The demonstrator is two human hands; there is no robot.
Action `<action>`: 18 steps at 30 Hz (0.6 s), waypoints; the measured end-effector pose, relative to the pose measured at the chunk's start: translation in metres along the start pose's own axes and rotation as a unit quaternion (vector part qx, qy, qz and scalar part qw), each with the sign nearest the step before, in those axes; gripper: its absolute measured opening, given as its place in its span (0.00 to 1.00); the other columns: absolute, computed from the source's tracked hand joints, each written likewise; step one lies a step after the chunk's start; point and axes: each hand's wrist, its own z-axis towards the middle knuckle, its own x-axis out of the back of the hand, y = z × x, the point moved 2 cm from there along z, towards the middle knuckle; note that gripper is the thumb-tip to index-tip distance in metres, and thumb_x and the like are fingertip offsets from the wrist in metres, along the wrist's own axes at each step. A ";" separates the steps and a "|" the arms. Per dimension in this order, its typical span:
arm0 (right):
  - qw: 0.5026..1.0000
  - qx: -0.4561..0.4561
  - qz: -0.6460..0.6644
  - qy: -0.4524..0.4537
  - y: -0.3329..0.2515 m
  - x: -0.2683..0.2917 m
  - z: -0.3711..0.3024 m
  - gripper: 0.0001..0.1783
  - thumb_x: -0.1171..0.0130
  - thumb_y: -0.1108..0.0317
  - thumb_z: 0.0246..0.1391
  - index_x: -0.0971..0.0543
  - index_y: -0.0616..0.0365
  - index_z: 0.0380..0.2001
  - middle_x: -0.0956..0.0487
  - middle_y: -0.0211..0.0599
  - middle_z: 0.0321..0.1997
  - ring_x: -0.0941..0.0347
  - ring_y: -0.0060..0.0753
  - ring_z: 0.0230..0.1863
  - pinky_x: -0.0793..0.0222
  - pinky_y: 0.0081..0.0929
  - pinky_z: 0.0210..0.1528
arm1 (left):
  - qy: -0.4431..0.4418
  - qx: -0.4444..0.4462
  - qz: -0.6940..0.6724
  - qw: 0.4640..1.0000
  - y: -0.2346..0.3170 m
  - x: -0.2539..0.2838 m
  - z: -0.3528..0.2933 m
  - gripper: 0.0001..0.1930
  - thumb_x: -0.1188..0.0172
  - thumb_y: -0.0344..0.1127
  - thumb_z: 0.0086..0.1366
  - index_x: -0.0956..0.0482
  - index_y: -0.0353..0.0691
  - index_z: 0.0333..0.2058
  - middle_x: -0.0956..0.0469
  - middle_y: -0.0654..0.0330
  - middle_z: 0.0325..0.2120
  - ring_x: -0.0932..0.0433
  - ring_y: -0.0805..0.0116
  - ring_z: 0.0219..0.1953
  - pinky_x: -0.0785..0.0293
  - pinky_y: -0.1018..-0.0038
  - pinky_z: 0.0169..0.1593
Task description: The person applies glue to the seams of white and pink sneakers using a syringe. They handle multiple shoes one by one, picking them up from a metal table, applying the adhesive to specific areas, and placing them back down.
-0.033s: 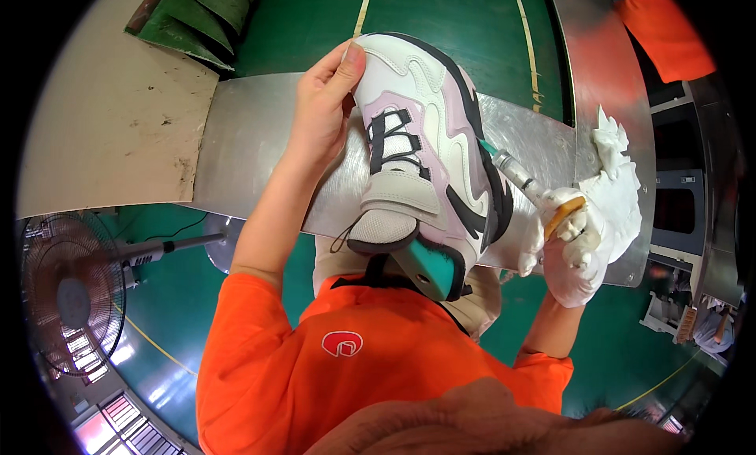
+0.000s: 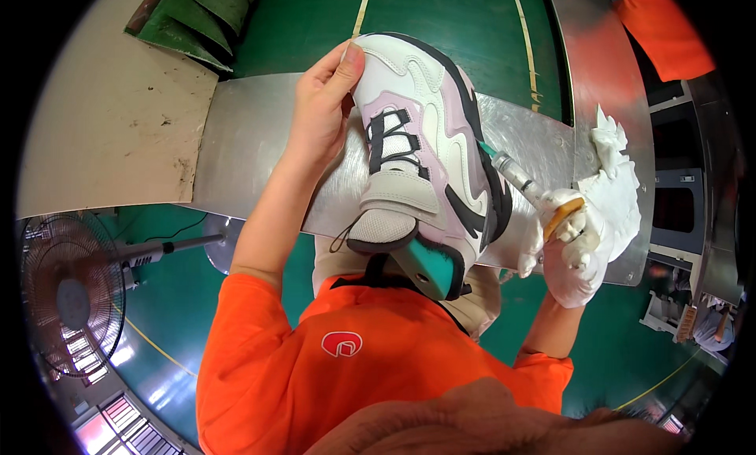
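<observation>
A white and lilac sneaker [image 2: 431,116] with black laces and a black-edged sole is tilted across the metal table's edge, its toe pointing away from me. A green shoe last [image 2: 425,267] shows in its heel opening. My left hand [image 2: 324,96], bare, grips the toe, thumb on top; its other fingers are partly hidden. My right hand [image 2: 579,238], in a white glove with an orange-brown band on one finger, is closed round a clear syringe [image 2: 516,174]. The syringe's green tip meets the seam between the upper and the sole on the shoe's right side.
Crumpled white cloth or paper [image 2: 618,191] lies on the metal table [image 2: 252,140] beside my right hand. A beige board [image 2: 118,132] and green flaps [image 2: 193,18] are at the left. Beyond runs a green belt [image 2: 441,10]. A fan [image 2: 75,297] stands lower left.
</observation>
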 end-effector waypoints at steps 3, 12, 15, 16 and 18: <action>1.000 -0.012 -0.018 -0.005 -0.003 0.002 -0.006 0.41 0.27 0.55 0.34 0.28 0.82 0.42 0.26 0.48 0.25 0.27 0.37 0.23 0.26 0.29 0.21 | 0.002 -0.007 -0.003 1.000 0.000 -0.001 0.000 0.21 0.44 0.44 0.68 0.25 0.31 0.50 0.21 0.61 0.38 0.25 0.78 0.38 0.30 0.82 0.42; 0.998 0.057 -0.034 0.022 0.002 0.031 -0.025 0.40 0.30 0.52 0.35 0.29 0.78 0.42 0.28 0.43 0.24 0.29 0.33 0.22 0.28 0.29 0.23 | 0.002 -0.011 0.002 1.000 -0.006 0.004 0.001 0.20 0.43 0.45 0.67 0.24 0.34 0.49 0.22 0.66 0.35 0.27 0.81 0.35 0.33 0.85 0.39; 0.994 0.105 0.001 0.017 0.000 0.035 -0.029 0.32 0.32 0.51 0.40 0.29 0.68 0.38 0.32 0.37 0.36 0.33 0.34 0.36 0.30 0.33 0.35 | 0.010 -0.011 0.002 1.000 -0.004 0.004 0.001 0.20 0.43 0.45 0.67 0.24 0.35 0.48 0.23 0.69 0.34 0.30 0.84 0.33 0.37 0.86 0.37; 0.993 0.121 0.010 0.003 -0.002 0.032 -0.025 0.30 0.34 0.53 0.42 0.30 0.67 0.40 0.33 0.37 0.39 0.33 0.35 0.37 0.30 0.35 0.38 | 0.015 -0.010 0.000 1.000 -0.004 0.002 0.000 0.20 0.43 0.45 0.67 0.23 0.35 0.48 0.23 0.69 0.33 0.31 0.84 0.32 0.37 0.86 0.36; 0.988 0.152 0.028 -0.025 -0.006 0.025 -0.018 0.28 0.38 0.58 0.45 0.32 0.65 0.45 0.35 0.36 0.44 0.34 0.37 0.41 0.31 0.40 0.45 | 0.017 -0.015 0.002 1.000 -0.002 0.001 -0.001 0.20 0.42 0.45 0.66 0.24 0.35 0.48 0.23 0.69 0.33 0.31 0.84 0.32 0.38 0.86 0.35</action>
